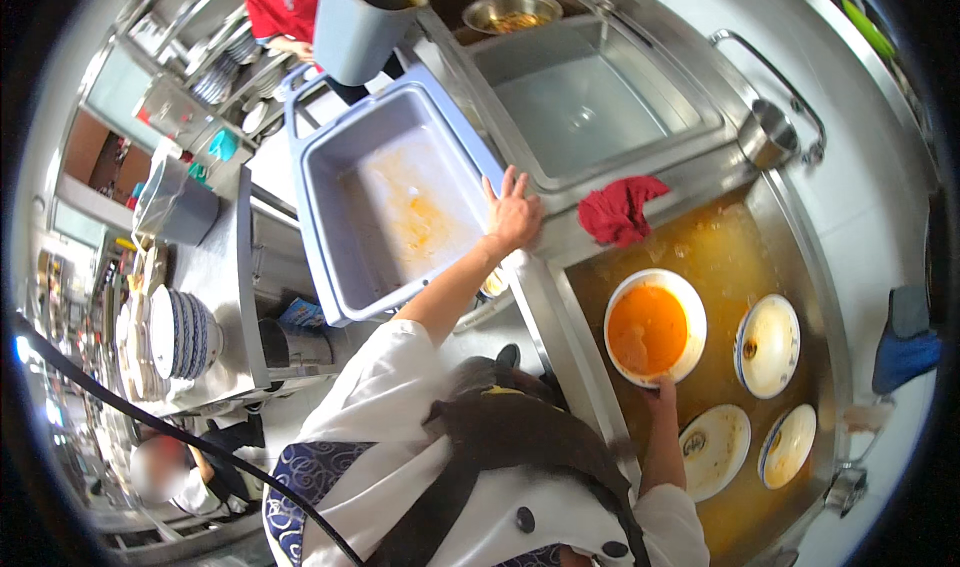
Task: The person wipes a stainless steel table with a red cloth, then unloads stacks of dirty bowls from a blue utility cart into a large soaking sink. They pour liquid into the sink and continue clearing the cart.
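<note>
My left hand (515, 213) is stretched out with its fingers spread, at the near right rim of a pale blue-grey plastic cart tray (465, 135). Some orange and yellow food residue lies on the tray's floor. My right hand (661, 398) grips the lower rim of a white bowl (697, 319) filled with orange-red liquid; most of the fingers are hidden behind it. The bowl is above a steel sink (791, 229) of cloudy brownish-yellow water. Several used dishes are in that water, among them a blue-rimmed bowl (772, 345) and a wide white one (716, 458).
A red cloth (621, 208) lies on the sink ledge. Beyond it is another basin (577, 109) of water. Another person in a red top (281, 11) stands beyond the cart, near a grey bin (360, 38). Stacked bowls (184, 334) sit on a steel counter at left.
</note>
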Action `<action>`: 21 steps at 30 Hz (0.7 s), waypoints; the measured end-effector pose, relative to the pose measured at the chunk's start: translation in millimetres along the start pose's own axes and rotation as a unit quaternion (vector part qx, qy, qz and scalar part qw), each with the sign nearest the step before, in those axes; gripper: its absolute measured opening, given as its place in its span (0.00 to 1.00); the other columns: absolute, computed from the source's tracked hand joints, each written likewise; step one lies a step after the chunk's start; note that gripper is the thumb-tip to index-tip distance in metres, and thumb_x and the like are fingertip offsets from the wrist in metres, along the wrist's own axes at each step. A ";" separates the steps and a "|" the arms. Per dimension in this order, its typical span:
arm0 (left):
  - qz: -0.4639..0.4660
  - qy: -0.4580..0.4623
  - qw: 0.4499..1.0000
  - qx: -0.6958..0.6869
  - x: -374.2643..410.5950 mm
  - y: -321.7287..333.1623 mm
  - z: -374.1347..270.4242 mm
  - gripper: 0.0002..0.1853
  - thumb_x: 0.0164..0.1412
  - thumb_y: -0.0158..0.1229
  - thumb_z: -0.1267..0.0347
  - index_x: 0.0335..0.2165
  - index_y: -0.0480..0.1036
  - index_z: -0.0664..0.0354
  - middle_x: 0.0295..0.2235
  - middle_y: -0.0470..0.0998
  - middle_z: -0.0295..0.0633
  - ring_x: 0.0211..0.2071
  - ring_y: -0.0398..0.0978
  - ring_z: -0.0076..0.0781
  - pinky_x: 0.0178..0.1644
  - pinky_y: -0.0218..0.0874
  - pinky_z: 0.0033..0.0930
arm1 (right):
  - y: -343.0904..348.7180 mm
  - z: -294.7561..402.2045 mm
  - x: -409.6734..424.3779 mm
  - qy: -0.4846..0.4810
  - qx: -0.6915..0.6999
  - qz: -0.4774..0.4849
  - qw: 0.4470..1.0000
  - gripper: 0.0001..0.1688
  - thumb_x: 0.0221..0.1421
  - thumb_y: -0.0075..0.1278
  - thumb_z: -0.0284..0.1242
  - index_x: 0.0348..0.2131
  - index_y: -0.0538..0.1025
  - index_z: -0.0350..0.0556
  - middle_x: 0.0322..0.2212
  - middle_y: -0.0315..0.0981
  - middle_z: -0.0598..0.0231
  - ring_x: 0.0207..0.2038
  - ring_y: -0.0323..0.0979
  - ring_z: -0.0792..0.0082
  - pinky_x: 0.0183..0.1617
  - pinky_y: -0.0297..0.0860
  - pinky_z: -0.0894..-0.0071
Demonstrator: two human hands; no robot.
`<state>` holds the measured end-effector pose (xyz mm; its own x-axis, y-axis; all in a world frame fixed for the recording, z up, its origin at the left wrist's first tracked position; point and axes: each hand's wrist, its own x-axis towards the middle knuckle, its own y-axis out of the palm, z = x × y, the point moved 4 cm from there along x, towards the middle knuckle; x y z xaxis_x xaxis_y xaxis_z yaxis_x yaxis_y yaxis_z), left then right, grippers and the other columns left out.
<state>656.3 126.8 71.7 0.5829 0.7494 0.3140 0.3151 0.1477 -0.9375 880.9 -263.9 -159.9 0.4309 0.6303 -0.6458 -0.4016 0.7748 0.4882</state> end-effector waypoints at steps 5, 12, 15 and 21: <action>0.058 -0.023 0.998 0.020 -7.2 30.0 3.3 0.18 0.54 0.44 0.56 0.31 0.75 0.54 0.54 0.55 0.44 0.59 0.40 0.47 0.54 0.25 0.72 | -44.9 -16.1 17.2 0.045 -0.032 -0.075 0.996 0.28 0.33 0.40 0.19 0.42 0.62 0.37 0.37 0.64 0.53 0.36 0.67 0.52 0.42 0.68 0.50; -0.026 -0.026 0.999 -0.026 -24.2 28.4 -23.9 0.16 0.53 0.47 0.61 0.35 0.71 0.59 0.53 0.56 0.48 0.59 0.41 0.49 0.53 0.28 0.72 | -55.8 -20.8 16.2 0.054 0.025 -0.068 0.996 0.21 0.43 0.42 0.17 0.41 0.64 0.33 0.36 0.67 0.50 0.35 0.70 0.53 0.36 0.72 0.51; -0.035 0.009 0.999 -0.037 -28.3 26.8 -34.9 0.17 0.53 0.47 0.62 0.39 0.68 0.58 0.53 0.56 0.48 0.59 0.41 0.48 0.53 0.27 0.72 | -45.7 -23.9 12.0 0.060 0.028 -0.056 0.996 0.21 0.43 0.42 0.17 0.41 0.63 0.31 0.37 0.66 0.50 0.37 0.69 0.53 0.37 0.72 0.51; -0.052 0.026 0.996 -0.069 -38.8 39.3 -53.9 0.20 0.54 0.46 0.62 0.45 0.63 0.58 0.52 0.56 0.48 0.58 0.43 0.48 0.55 0.29 0.67 | -57.8 -32.4 19.9 0.074 0.052 -0.017 0.996 0.22 0.41 0.43 0.16 0.41 0.63 0.35 0.36 0.66 0.52 0.36 0.69 0.54 0.36 0.71 0.51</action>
<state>686.4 68.7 30.8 0.5789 0.6995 0.4191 0.4737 0.1298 -0.8710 886.6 -297.7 -220.0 0.3164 0.5961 -0.7379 -0.3004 0.8008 0.5181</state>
